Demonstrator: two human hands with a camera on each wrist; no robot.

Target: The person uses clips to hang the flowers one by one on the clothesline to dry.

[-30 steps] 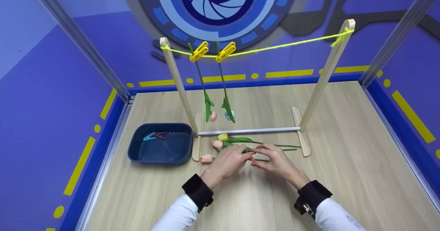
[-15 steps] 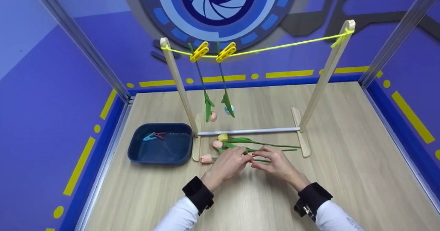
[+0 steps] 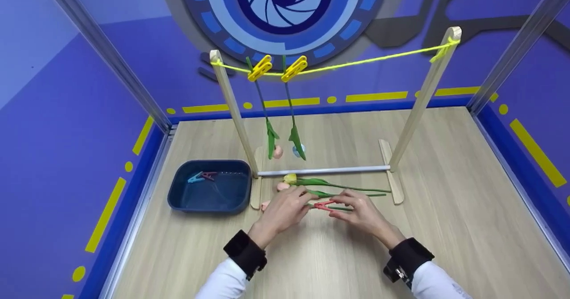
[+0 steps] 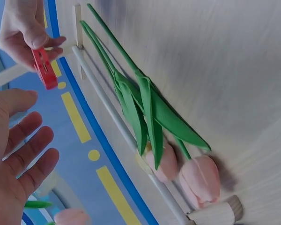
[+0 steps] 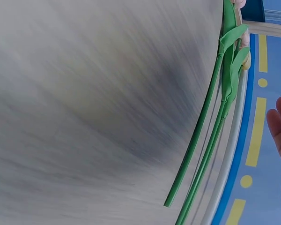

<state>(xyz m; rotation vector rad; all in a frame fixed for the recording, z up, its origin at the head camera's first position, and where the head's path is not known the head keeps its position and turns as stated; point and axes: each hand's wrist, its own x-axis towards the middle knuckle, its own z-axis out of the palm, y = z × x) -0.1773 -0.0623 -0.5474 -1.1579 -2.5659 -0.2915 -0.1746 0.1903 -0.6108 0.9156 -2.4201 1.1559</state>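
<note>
My right hand (image 3: 363, 210) pinches a red clothespin (image 3: 321, 205) just above the table, its tip towards the left hand. In the left wrist view the same red clothespin (image 4: 45, 70) hangs from the fingertips. My left hand (image 4: 14, 150) is apart from it, with relaxed fingers and nothing in them. Under the hands lie three artificial tulips: a yellow tulip (image 3: 290, 178) at the back, a pink tulip (image 3: 282, 186) in the middle and another pink tulip (image 4: 201, 180) nearest me, partly hidden by the left hand in the head view. Their stems run to the right.
A wooden rack carries a yellow line (image 3: 369, 60). Two yellow clothespins (image 3: 259, 68) hold a pink tulip (image 3: 277, 152) and a blue tulip (image 3: 298, 151) head-down. A dark tray (image 3: 209, 209) on the left contains a blue clothespin (image 3: 194, 177) and a dark red clothespin (image 3: 209, 175).
My left hand has drawn back leftward from the right hand's fingertips, baring the red clothespin between them. It now covers more of the nearest pink tulip. The right hand has hardly moved.
</note>
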